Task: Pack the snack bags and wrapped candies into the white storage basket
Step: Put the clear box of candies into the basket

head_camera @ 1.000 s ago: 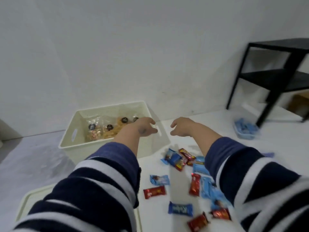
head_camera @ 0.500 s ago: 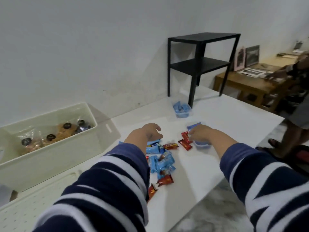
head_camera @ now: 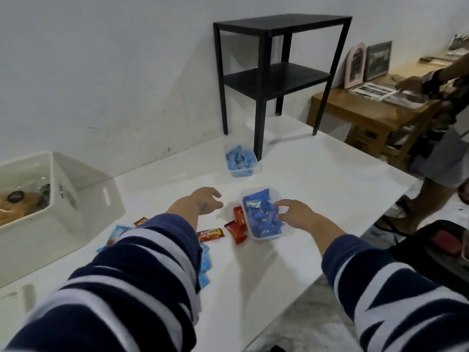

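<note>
A clear tub (head_camera: 266, 233) packed with blue wrapped candies (head_camera: 258, 214) is set on the white table (head_camera: 317, 189), its long axis running away from the viewer and slightly leftward. It is taken as the landmark. On its right rim the right hand (head_camera: 295, 213) is laid, palm down, the grip curled onto the rim and the blue wrappers. Just left of the tub red wrapped candies (head_camera: 237, 226) are scattered, lying at mixed angles. Farther left the left hand (head_camera: 205, 203) is held above the table, palm down, fingers loosely bent, the grip apart and empty. Both forearms are reached forward in striped sleeves. Well left of the tub the white storage basket (head_camera: 63, 196) is placed, with snack bags (head_camera: 17, 204) inside. Behind the tub a second tub (head_camera: 242, 162) of blue candies is seen beside a black shelf (head_camera: 276, 64).
</note>
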